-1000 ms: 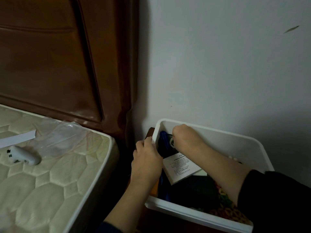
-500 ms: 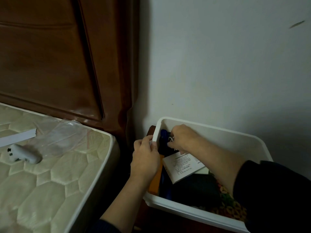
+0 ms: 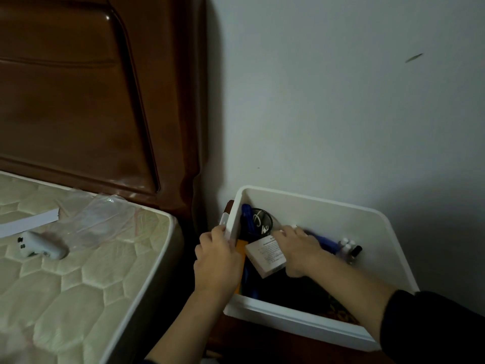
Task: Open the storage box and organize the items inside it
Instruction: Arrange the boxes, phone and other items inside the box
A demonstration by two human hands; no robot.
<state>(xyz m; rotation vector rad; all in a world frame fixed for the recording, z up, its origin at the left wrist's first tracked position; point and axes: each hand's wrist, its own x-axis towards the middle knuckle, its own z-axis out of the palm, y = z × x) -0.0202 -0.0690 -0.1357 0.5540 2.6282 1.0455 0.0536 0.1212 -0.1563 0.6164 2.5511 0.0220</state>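
A white storage box (image 3: 312,203) stands open against the wall, beside the bed. My left hand (image 3: 216,258) grips the box's left wall from outside. My right hand (image 3: 299,248) reaches inside, resting over a white printed carton (image 3: 265,254) and a blue item (image 3: 325,243); whether it grips either, I cannot tell. In the back left corner sit a dark round object (image 3: 261,222) and a blue upright piece (image 3: 246,214). Small white-capped bottles (image 3: 347,245) stand at the right wall. An orange item (image 3: 241,248) leans by the left wall.
A quilted mattress (image 3: 78,279) lies to the left, carrying a white remote-like device (image 3: 42,245), a clear plastic bag (image 3: 105,222) and a white strip (image 3: 29,222). A dark wooden headboard (image 3: 91,101) rises behind it. The box sits on brown wood (image 3: 262,348).
My right hand has moved from the back left corner toward the middle of the box, uncovering the dark round object. My left hand stays on the left wall.
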